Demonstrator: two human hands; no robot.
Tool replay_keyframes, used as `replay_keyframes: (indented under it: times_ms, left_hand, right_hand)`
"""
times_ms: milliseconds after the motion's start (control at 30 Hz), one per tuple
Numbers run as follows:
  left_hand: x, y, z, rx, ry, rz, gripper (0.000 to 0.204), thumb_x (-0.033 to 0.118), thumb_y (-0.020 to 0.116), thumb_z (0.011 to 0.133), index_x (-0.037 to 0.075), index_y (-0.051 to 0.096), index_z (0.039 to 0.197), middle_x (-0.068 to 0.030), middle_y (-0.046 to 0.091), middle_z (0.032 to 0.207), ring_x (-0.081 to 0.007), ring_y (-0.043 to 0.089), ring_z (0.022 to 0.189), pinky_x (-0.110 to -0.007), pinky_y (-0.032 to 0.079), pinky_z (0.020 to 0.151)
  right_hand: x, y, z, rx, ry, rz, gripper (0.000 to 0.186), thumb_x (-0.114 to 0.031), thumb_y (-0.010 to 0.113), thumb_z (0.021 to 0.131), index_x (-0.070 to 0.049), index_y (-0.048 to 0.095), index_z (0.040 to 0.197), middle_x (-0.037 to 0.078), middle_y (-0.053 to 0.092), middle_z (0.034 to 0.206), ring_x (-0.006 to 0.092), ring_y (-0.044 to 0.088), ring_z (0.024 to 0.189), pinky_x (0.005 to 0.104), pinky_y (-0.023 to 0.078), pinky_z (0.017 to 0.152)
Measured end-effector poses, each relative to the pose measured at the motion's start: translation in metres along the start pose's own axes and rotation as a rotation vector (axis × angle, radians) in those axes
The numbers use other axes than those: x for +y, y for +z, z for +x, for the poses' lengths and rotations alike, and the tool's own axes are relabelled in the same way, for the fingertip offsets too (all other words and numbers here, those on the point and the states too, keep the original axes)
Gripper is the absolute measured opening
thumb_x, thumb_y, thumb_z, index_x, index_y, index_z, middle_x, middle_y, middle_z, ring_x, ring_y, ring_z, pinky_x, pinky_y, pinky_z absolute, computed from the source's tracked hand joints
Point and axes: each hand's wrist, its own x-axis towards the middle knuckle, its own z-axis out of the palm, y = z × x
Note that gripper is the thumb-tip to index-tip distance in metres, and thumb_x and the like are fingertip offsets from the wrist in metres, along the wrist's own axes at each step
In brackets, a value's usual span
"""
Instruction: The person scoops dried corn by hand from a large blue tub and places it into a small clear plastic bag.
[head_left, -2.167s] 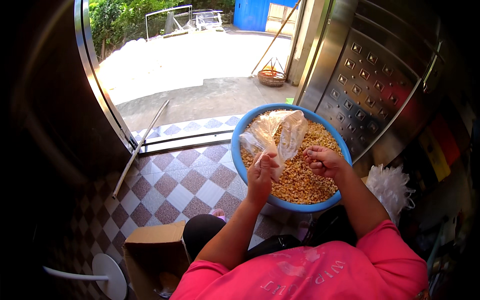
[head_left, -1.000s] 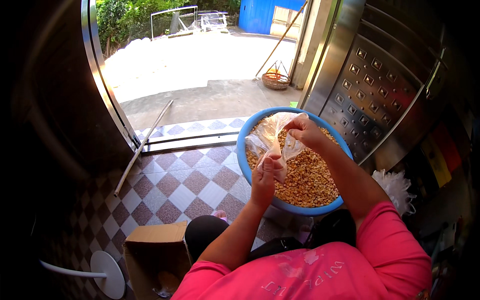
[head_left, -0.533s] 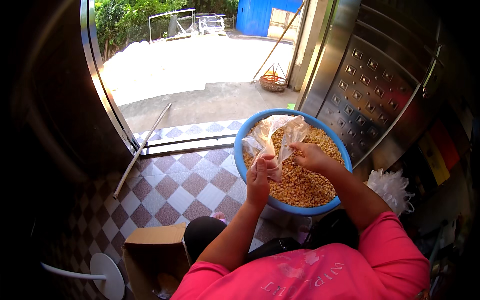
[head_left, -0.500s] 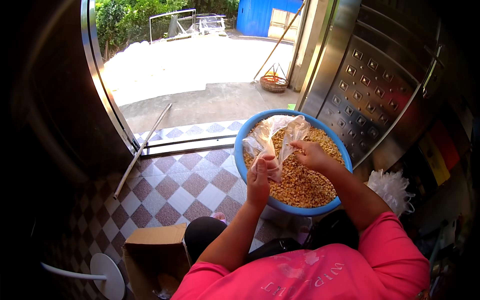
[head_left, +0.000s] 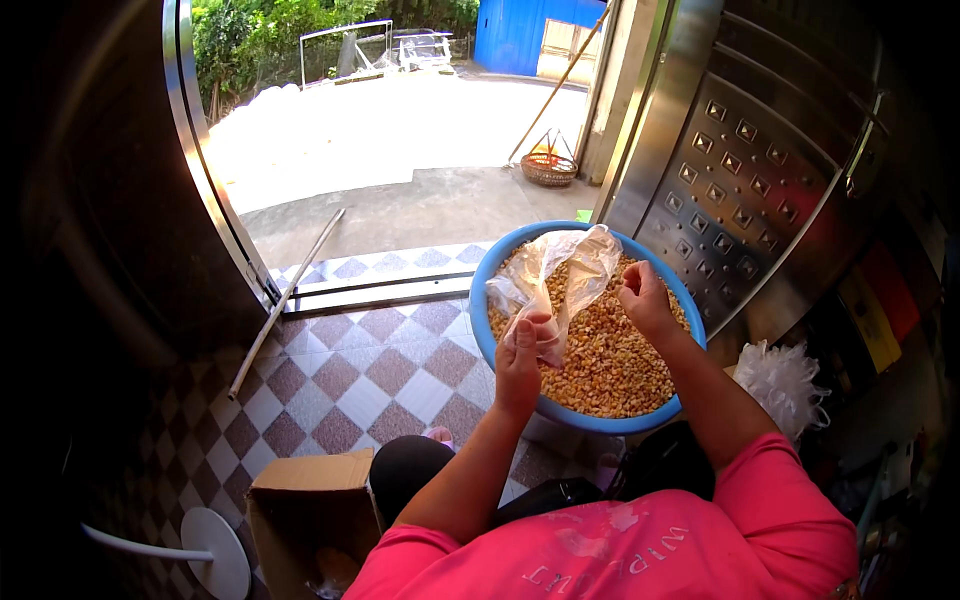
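Note:
A round blue tub (head_left: 481,318) stands before me, filled with yellow-orange kernels that look like dried corn (head_left: 620,375). Over the kernels hangs a thin clear plastic bag (head_left: 590,268), loosely spread and crumpled. At the tub's near left side, my left hand (head_left: 518,370) is closed on the bag's lower end, thumb up. My right hand (head_left: 648,300) hovers above the kernels at the right, just beside the bag's edge. Its fingers are drawn together in a pinch, and whatever they hold, if anything, is hidden.
An open cardboard box (head_left: 310,475) sits by my left leg, next to a round white base with a stem (head_left: 215,550). A pole (head_left: 285,300) lies across the threshold. White plastic bags (head_left: 780,385) bunch at the right, below the metal door (head_left: 740,190). Outside is a wicker basket (head_left: 548,168).
My right hand has come off the bag's edge and moved right and slightly up. The bag's right part stands a little higher and wider. My left hand stays in place.

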Motion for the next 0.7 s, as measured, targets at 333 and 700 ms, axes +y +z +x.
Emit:
replay_keyframes:
  times_ms: [333, 700]
  left_hand:
    - [-0.002, 0.0, -0.001, -0.011, -0.005, 0.013, 0.04, 0.036, 0.033, 0.096, 0.001, 0.051, 0.103, -0.0067, 0.055, 0.075, -0.0119, 0.055, 0.058, -0.024, 0.049, 0.05]
    - [0.003, 0.003, -0.001, -0.016, -0.015, 0.01, 0.041, 0.036, 0.036, 0.095, 0.0, 0.052, 0.104, -0.0031, 0.054, 0.075, -0.0084, 0.053, 0.059, -0.021, 0.045, 0.052]
  right_hand:
    - [-0.038, 0.023, -0.019, -0.524, 0.025, -0.597, 0.048, -0.043, 0.055, 0.08, -0.012, 0.053, 0.117, 0.018, 0.053, 0.112, 0.033, 0.051, 0.106, 0.0423, 0.042, 0.088]
    - [-0.004, 0.003, -0.036, -0.51, 0.016, -0.438, 0.02, -0.026, 0.053, 0.085, -0.006, 0.054, 0.089, 0.014, 0.059, 0.075, 0.0297, 0.058, 0.069, 0.0382, 0.046, 0.063]
